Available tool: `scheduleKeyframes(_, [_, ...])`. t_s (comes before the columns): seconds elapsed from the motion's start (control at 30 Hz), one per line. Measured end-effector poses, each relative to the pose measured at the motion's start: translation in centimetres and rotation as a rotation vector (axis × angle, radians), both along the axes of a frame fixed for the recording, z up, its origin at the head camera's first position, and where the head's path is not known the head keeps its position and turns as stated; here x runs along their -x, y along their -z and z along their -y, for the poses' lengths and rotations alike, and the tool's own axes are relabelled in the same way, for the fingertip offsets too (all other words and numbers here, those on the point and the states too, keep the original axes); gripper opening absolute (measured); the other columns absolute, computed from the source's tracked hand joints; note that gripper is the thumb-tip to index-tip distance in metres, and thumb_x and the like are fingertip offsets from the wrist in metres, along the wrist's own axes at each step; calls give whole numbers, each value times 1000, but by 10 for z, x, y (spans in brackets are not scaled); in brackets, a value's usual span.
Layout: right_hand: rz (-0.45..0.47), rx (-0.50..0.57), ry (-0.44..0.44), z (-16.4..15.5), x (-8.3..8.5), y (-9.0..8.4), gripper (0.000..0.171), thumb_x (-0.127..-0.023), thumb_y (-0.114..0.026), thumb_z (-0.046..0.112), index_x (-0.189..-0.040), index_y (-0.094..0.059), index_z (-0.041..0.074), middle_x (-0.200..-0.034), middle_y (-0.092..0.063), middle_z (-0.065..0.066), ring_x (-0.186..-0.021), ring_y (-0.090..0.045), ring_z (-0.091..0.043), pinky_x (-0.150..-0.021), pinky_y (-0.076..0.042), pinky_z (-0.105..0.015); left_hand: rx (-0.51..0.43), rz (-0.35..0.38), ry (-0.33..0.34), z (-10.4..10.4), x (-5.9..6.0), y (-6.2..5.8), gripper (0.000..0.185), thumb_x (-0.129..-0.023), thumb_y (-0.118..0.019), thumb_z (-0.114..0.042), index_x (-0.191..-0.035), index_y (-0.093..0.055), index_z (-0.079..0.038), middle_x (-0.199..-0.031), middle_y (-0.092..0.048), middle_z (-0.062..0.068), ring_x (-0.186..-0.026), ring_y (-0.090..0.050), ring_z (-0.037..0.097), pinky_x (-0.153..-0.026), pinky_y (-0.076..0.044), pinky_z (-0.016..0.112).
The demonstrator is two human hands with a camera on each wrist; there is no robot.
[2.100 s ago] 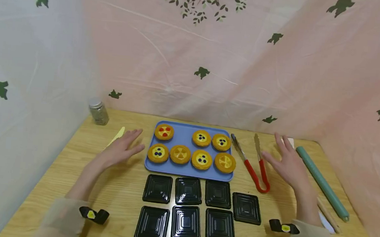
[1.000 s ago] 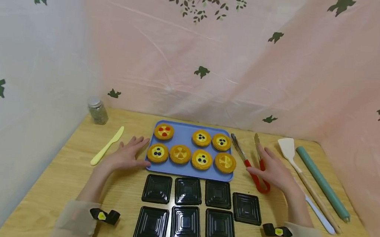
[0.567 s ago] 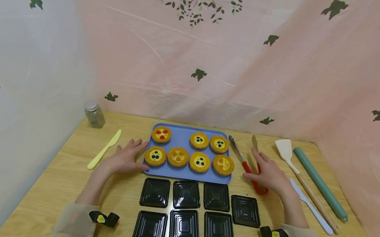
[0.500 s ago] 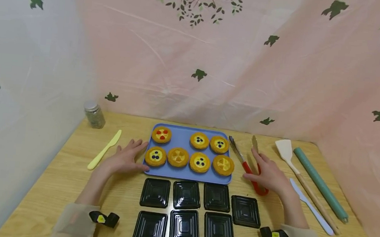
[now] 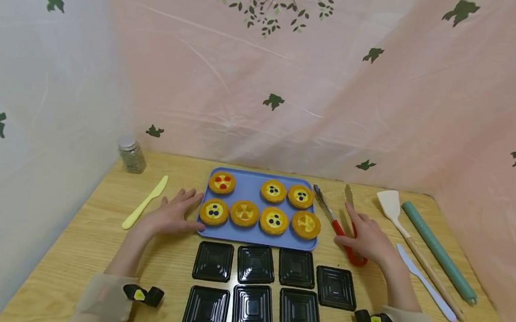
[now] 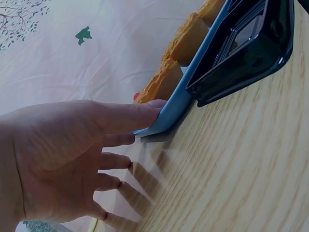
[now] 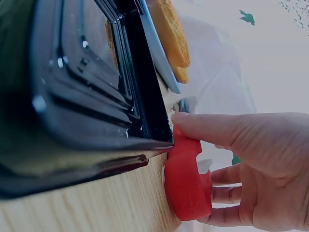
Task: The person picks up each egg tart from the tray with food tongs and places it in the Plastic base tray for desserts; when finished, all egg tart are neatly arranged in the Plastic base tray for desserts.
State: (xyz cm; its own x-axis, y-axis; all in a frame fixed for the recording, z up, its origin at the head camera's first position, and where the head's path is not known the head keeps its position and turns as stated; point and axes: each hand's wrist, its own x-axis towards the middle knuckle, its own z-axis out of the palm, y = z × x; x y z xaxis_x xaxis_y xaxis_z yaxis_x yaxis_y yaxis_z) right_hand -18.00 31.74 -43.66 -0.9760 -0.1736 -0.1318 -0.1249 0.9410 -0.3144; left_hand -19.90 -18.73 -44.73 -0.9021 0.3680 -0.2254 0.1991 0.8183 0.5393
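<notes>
From the head view, we rest our left hand (image 5: 169, 215) flat on the table, thumb at the tray's (image 5: 249, 186) 9 o'clock edge. Seven tarts (image 5: 244, 212) sit on it; the seven black dishes (image 5: 254, 263) at its 6 o'clock are unfilled, so nothing seems moved yet.

The left wrist view shows relaxed fingers (image 6: 116, 161), the thumb touching the tray corner.

In the right wrist view, our right hand (image 7: 251, 169) closes around the red tongs (image 7: 187, 181), at the tray's 3 o'clock.

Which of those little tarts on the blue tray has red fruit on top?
The tart with red fruit at the far left corner of the blue tray. It carries red pieces, while the other six show dark berries or plain orange-yellow filling.
</notes>
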Motion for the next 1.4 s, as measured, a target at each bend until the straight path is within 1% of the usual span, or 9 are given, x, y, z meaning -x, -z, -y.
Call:
scheduleKeyframes(0.17, [1,2,2,0,0,1,103,-91,-76,43,-165,-16,6,-150,-43,-40,-132,-46,-61,-102,-45,-74,5,5,3,0,-2,-1,90,-94,-71,-47,-162,-30,-5,-170,-16,29,-157,-5,54,-118,1,82])
scheduleKeyframes(0.4, [3,59,4,-7,-2,-2,103,-90,-76,35,-166,-12,6,-148,-44,-43,-126,-54,-59,-97,-50,-70,11,2,19,-2,-4,-2,88,-94,-70,-45,-161,-30,-4,-169,-16,30,-157,-5,55,-117,1,83])
scheduleKeyframes(0.6, [21,108,-9,-13,-1,-3,101,-93,-74,33,-166,-9,6,-154,-38,-41,-131,-50,-59,-100,-48,-71,19,6,26,-2,-4,-4,86,-95,-68,-42,-161,-30,-3,-169,-16,30,-157,-5,55,-117,0,84])
scheduleKeyframes(0.87, [10,148,-42,-23,-2,-6,94,-96,-69,25,-165,-9,2,-151,-41,-42,-121,-58,-52,-92,-54,-61,21,11,28,-2,-2,-4,87,-95,-68,-44,-162,-29,-4,-170,-15,29,-157,-4,54,-118,0,83])
scheduleKeyframes(0.9, [4,156,-50,-24,-2,-7,92,-97,-67,23,-165,-9,1,-152,-40,-41,-128,-53,-56,-96,-52,-66,21,12,28,-2,-2,-4,87,-95,-68,-44,-162,-29,-5,-170,-15,29,-157,-4,54,-118,0,83])
scheduleKeyframes(1.0, [-16,177,-73,-29,-2,-10,89,-98,-64,16,-164,-7,-1,-151,-39,-44,-130,-49,-58,-99,-48,-69,22,14,29,-2,-2,-4,87,-95,-68,-45,-162,-29,-5,-170,-15,28,-157,-4,54,-117,0,83])
scheduleKeyframes(1.07, [-13,203,-83,-31,-2,-13,88,-98,-62,12,-164,-5,-1,-157,-32,-42,-140,-37,-63,-106,-40,-74,22,13,29,-2,-1,-4,88,-95,-68,-45,-162,-29,-5,-170,-15,29,-157,-4,54,-117,1,83])
scheduleKeyframes(1.23, [21,236,-91,-35,-2,-20,91,-100,-63,16,-164,0,1,-166,-15,-37,-146,-20,-66,-111,-29,-78,16,15,25,0,-2,-4,88,-94,-69,-45,-163,-28,-7,-170,-14,29,-157,-3,54,-117,2,83])
scheduleKeyframes(1.4, [14,246,-100,-36,-4,-27,94,-100,-66,21,-165,0,3,-167,-15,-36,-147,-23,-64,-112,-29,-78,16,14,27,1,-2,-5,88,-95,-69,-45,-163,-27,-9,-170,-13,29,-157,-3,55,-117,3,83])
